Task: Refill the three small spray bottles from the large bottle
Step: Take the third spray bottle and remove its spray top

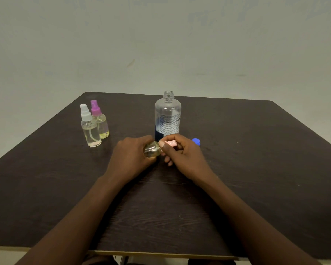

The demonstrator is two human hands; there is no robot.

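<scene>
Spray bottle (151, 149) half-hidden under left hand (130, 155)

Dark matt wood-grain table (237, 169); clear glossy plastic large bottle (167, 109) with paper label (170, 123); 2 clear plastic spray bottles (91, 132).

Dark wood-grain table (256, 169), pale scuffed wall (161, 44) behind it
</scene>
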